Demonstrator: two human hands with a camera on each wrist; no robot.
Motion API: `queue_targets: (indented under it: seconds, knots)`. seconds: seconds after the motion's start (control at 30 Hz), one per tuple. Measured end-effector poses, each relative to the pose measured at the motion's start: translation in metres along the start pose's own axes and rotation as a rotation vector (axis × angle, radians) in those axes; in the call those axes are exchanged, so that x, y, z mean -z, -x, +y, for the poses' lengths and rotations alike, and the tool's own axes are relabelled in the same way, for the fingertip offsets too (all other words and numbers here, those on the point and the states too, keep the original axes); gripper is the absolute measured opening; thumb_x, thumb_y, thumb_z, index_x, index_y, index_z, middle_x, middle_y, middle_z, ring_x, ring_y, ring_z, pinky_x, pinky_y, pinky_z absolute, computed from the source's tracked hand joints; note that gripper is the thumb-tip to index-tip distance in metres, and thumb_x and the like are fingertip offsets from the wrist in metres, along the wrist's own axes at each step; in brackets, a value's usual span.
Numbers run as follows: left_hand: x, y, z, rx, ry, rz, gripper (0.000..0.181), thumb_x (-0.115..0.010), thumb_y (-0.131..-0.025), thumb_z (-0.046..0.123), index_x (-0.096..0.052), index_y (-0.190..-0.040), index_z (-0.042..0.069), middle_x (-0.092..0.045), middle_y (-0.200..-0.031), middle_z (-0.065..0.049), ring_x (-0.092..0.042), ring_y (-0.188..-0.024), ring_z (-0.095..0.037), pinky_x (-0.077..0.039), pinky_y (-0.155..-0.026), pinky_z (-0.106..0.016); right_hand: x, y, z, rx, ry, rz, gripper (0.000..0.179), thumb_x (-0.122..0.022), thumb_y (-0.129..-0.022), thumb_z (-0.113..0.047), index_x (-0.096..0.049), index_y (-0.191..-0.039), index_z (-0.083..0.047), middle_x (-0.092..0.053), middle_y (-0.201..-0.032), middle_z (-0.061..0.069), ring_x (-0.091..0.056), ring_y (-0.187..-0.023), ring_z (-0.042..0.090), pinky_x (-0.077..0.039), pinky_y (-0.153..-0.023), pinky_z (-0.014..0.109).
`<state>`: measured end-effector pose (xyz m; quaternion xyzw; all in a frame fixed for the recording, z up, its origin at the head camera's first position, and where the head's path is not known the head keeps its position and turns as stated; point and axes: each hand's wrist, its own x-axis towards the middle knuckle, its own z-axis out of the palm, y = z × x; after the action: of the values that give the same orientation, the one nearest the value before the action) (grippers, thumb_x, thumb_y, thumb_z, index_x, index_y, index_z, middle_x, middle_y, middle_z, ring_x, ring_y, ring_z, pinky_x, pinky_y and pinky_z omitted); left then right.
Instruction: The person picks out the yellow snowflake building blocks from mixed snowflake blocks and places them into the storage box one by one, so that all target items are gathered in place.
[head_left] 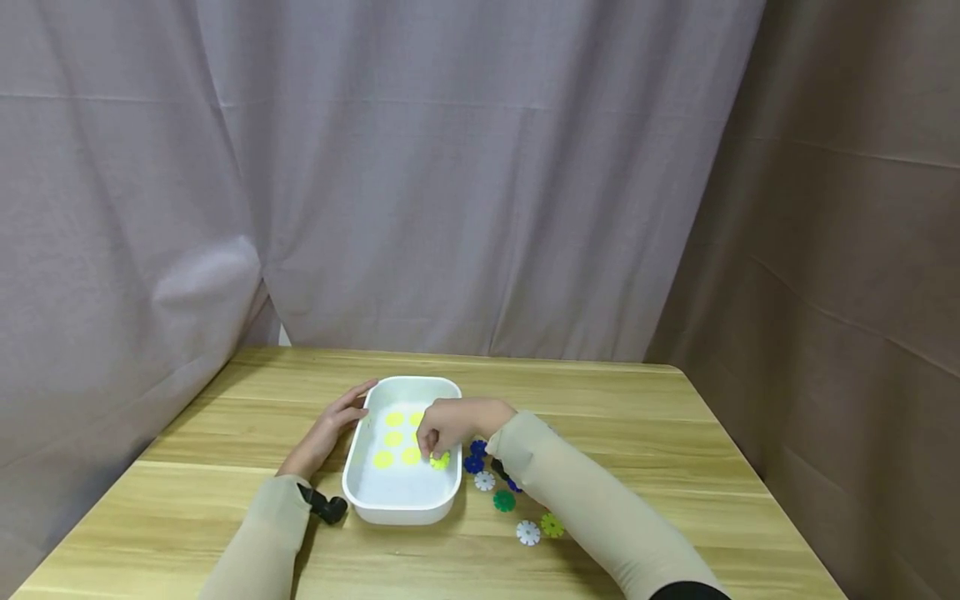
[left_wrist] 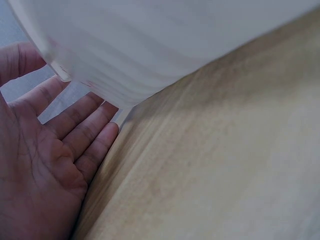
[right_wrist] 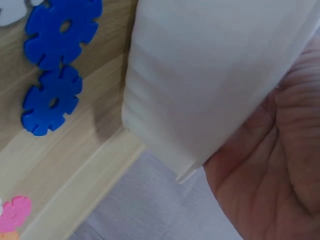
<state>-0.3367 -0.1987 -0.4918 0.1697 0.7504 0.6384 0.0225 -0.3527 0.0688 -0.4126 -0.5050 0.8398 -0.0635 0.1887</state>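
Observation:
A white rectangular tray [head_left: 401, 515] stands on the wooden table, with several flat yellow round spots [head_left: 383, 459] on its floor. My left hand [head_left: 333, 423] lies along the tray's left side, thumb at the rim; the left wrist view shows its fingers extended against the outer wall. Over the tray's right part, my right hand [head_left: 450, 423] reaches down with bent fingers, pinching a yellow-green notched snowflake disc [head_left: 440, 461] at the tray floor. In the right wrist view the tray wall hides those fingertips.
Right of the tray lie loose snowflake discs: blue [head_left: 473, 464], white [head_left: 528, 532], green [head_left: 504, 500] and yellow-green [head_left: 552, 524]. The right wrist view adds a pink disc [right_wrist: 16, 214] near a table edge. Grey curtains [head_left: 465, 208] hang behind the table.

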Motion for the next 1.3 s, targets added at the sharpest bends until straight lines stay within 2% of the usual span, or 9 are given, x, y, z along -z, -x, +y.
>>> queue_targets:
  seconds: [0.33, 0.57, 0.77, 1.17, 1.3]
  knots:
    - [0.0, 0.0, 0.001, 0.012, -0.009, 0.009, 0.057, -0.051, -0.099, 0.022, -0.04, -0.156, 0.018, -0.045, -0.15, -0.024, -0.044, -0.135, -0.039, -0.022, -0.115, -0.051, -0.003, 0.0, 0.003, -0.012, 0.0, 0.057, 0.01, -0.075, -0.088, -0.005, -0.077, -0.089, -0.015, -0.071, -0.086, -0.01, -0.061, -0.08, 0.0, -0.049, -0.075, 0.015]
    - [0.0, 0.001, 0.002, 0.012, -0.006, 0.007, 0.058, -0.051, -0.099, 0.021, -0.04, -0.156, 0.017, -0.046, -0.149, -0.024, -0.045, -0.134, -0.038, -0.024, -0.115, -0.05, -0.004, 0.002, 0.006, 0.034, -0.058, 0.099, 0.009, -0.075, -0.088, -0.005, -0.075, -0.091, -0.013, -0.069, -0.086, -0.01, -0.061, -0.081, 0.0, -0.05, -0.076, 0.015]
    - [0.0, 0.001, 0.001, 0.007, -0.006, -0.004, 0.059, -0.051, -0.099, 0.021, -0.038, -0.156, 0.015, -0.046, -0.148, -0.025, -0.045, -0.134, -0.039, -0.024, -0.115, -0.051, -0.003, 0.004, 0.008, 0.08, -0.085, 0.15, 0.011, -0.078, -0.088, -0.012, -0.073, -0.097, -0.01, -0.069, -0.085, -0.01, -0.061, -0.079, -0.001, -0.05, -0.076, 0.015]
    - [0.0, 0.0, 0.0, 0.01, 0.001, -0.004, 0.058, -0.051, -0.1, 0.021, -0.039, -0.156, 0.017, -0.046, -0.148, -0.025, -0.046, -0.134, -0.039, -0.024, -0.115, -0.05, 0.003, 0.01, 0.002, 0.11, -0.111, 0.207, 0.017, -0.077, -0.089, -0.014, -0.072, -0.102, -0.004, -0.068, -0.087, -0.011, -0.061, -0.082, -0.001, -0.05, -0.084, 0.018]
    - [0.0, 0.001, 0.001, 0.01, 0.004, -0.005, 0.059, -0.052, -0.099, 0.02, -0.039, -0.156, 0.016, -0.046, -0.148, -0.025, -0.046, -0.134, -0.04, -0.025, -0.114, -0.051, 0.008, 0.019, -0.003, 0.101, -0.164, 0.243, 0.019, -0.075, -0.092, -0.017, -0.072, -0.105, -0.004, -0.068, -0.089, -0.013, -0.062, -0.085, -0.001, -0.051, -0.086, 0.019]
